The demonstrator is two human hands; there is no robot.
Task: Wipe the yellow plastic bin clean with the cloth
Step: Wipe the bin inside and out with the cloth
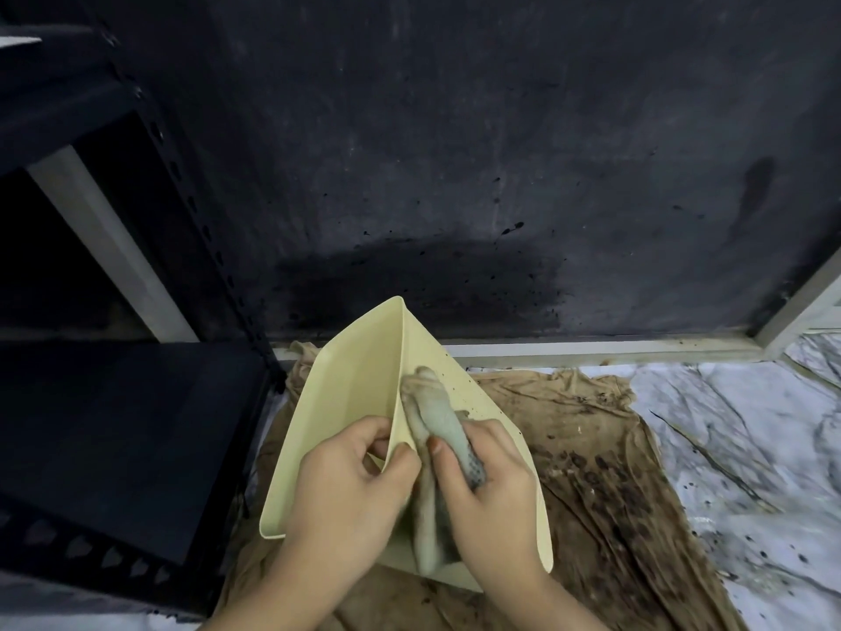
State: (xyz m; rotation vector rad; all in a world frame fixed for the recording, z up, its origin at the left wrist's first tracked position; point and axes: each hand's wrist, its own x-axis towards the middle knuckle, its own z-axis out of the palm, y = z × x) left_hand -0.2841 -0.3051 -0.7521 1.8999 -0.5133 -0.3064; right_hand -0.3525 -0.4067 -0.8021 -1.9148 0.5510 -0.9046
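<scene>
Yellow bin (350, 393) tipped on edge at frame centre, one corner pointing to 12 o'clock. My left hand (346, 489) pinches its near corner edge — thumb on one side, fingers curled on the other. My right hand (489, 489), at 3 o'clock from the left, is closed around a grey cloth (437, 421) pressed against the speckled right wall. Under the bin lies a stained brown rag (605, 448) on the marbled floor (751, 448); black shelf (113, 430) at 9 o'clock.

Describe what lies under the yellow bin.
A stained brown cloth spreads beneath the yellow bin, over marbled flooring. The part directly under the bin is hidden.
</scene>
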